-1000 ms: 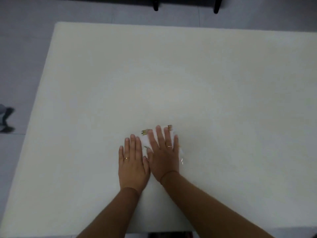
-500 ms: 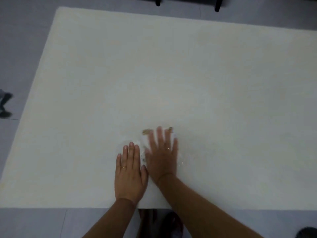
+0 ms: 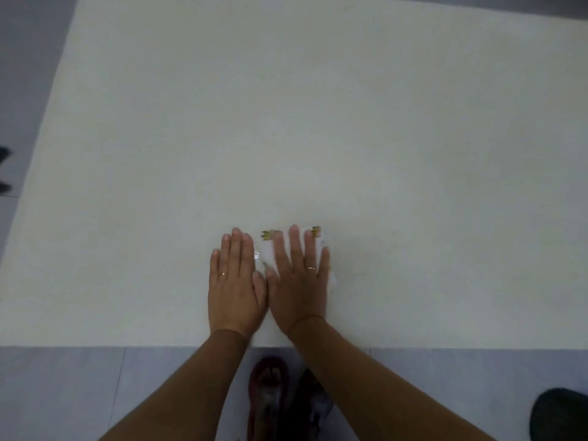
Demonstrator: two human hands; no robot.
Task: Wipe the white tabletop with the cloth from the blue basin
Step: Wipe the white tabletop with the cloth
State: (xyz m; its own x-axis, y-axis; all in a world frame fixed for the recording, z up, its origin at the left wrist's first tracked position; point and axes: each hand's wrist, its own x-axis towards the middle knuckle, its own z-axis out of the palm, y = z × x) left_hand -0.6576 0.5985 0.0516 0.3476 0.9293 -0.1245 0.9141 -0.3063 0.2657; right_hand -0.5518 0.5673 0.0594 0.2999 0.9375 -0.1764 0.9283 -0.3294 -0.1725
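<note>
I saw a grey tiled floor [image 3: 63, 393] along the near side and up the left, crossed by thin joint lines. At near centre stood a dark red slipper [image 3: 269, 399], toes showing at its open front. Just to its right was a darker shoe [image 3: 310, 405], too blurred to make out. A dark rounded object [image 3: 560, 415] sat in the near right corner, cut off by the frame. At the left edge lay another dark shape [image 3: 4, 170] I couldn't identify.
</note>
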